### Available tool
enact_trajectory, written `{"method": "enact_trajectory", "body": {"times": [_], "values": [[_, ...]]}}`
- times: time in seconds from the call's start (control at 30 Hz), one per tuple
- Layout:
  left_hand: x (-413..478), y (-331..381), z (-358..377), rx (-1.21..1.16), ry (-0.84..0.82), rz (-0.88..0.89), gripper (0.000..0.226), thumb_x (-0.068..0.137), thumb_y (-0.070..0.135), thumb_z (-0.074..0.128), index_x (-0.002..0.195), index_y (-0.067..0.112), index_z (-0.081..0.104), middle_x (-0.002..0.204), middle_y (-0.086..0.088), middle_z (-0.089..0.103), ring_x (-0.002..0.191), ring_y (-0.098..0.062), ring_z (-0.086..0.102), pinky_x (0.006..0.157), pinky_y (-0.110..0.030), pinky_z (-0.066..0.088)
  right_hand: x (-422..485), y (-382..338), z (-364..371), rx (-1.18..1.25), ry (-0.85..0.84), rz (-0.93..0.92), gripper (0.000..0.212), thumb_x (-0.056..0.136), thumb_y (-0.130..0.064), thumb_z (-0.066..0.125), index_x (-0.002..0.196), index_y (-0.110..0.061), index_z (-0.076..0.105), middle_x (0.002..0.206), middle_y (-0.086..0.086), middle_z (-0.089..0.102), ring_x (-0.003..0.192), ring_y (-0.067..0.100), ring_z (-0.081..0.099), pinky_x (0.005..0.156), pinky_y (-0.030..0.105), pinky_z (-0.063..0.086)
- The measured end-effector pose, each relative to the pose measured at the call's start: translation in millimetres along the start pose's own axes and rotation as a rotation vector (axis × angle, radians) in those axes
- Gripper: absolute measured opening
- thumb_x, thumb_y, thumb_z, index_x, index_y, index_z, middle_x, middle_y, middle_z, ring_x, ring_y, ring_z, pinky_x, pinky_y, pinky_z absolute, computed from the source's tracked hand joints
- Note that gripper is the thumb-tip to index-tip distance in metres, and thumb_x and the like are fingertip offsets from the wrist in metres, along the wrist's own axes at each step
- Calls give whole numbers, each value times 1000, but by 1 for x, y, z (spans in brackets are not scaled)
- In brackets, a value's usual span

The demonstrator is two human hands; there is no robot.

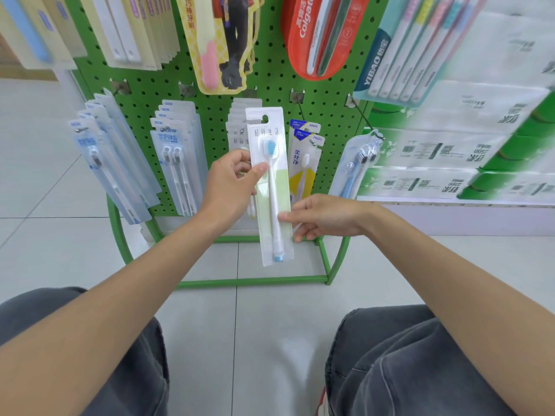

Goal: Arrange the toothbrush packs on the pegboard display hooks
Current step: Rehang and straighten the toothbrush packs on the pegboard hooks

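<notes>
Knees (405, 355) — hands (228, 184) (327, 217) on pack (270, 187) — perhaps unhooked

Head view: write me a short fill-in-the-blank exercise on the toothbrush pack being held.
1. The pegboard is ___ in colour.
2. The brush inside the toothbrush pack has ___ bristles.
3. The left hand pinches the pack above the right hand, which holds its ___ half.
Missing words: green, blue, lower.

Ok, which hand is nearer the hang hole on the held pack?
Left. The left hand pinches the pack below its hang hole; the right hand holds it lower down.
</notes>
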State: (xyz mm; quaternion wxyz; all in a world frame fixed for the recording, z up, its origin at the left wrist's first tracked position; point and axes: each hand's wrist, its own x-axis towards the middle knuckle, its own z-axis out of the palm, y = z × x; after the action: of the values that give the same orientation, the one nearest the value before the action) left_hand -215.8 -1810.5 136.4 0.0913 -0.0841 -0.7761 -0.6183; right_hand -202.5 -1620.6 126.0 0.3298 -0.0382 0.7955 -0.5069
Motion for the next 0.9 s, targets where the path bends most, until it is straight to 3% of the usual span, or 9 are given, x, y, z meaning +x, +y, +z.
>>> {"method": "enact_trajectory", "body": {"times": [0.13,0.37,0.43,0.53,0.6,0.63,0.7,0.77,0.9], "values": [[2,0,4,-17,10,-18,14,95,20,64,100,7,65,70,2,62,49,-5,48,58,-19,45,-3,6,5,-80,-38,33,25,89,-25,71,75,-15,53,60,-11,56,69,9,60,63,19,41],[0,5,6,11,36,1,16,96,22,62,103,9,66,77,-1,64,52,0,49,59,-18,45,-16,4,8,-106,-101,34,27,85,-29,74,84,-12,54,69,-3,55,68,8,56,63,19,40],[-1,7,4,18,35,8,18,99,25,56,105,11,65,76,3,62,56,-1,50,60,-15,45,-20,1,13,-201,-41,1,23,83,-30,77,81,-12,62,66,-2,60,63,7,54,64,20,40],[-5,12,5,4,-22,-10,28,102,37,47,108,13,60,75,6,54,64,-5,51,66,-20,46,-22,-3,23,-458,224,-126,23,78,-39,80,86,-23,66,67,1,66,59,10,57,61,23,42],[-6,13,6,-42,-72,-30,29,98,47,50,102,19,55,81,7,53,67,-2,53,71,-26,44,-25,-9,32,-736,392,-231,31,79,-41,76,102,-30,58,65,-8,57,61,14,55,57,27,40],[-7,13,6,-44,-88,-39,30,94,52,54,100,23,52,86,8,53,70,-1,55,72,-27,44,-25,-11,35,-858,433,-270,51,81,-42,73,123,-28,49,67,-9,53,65,17,55,58,30,42],[-8,12,6,18,-97,-37,46,82,59,66,106,22,51,98,4,56,82,-9,59,74,-30,49,-24,-13,43,-983,445,-289,90,84,-44,67,152,-27,11,71,-6,52,72,25,59,63,34,48],[-8,13,5,66,-90,-46,62,72,63,68,115,21,50,107,1,58,94,-16,62,83,-38,54,-22,-11,47,-1005,450,-278,100,86,-47,65,154,-29,-5,70,-5,51,73,26,60,67,38,52],[-6,17,3,-25,-82,-84,45,92,33,61,131,20,42,108,6,56,99,-21,65,88,-46,56,-19,-7,45,-771,425,-282,112,78,-57,72,154,-34,-7,74,-8,67,69,9,62,71,39,55]]}}
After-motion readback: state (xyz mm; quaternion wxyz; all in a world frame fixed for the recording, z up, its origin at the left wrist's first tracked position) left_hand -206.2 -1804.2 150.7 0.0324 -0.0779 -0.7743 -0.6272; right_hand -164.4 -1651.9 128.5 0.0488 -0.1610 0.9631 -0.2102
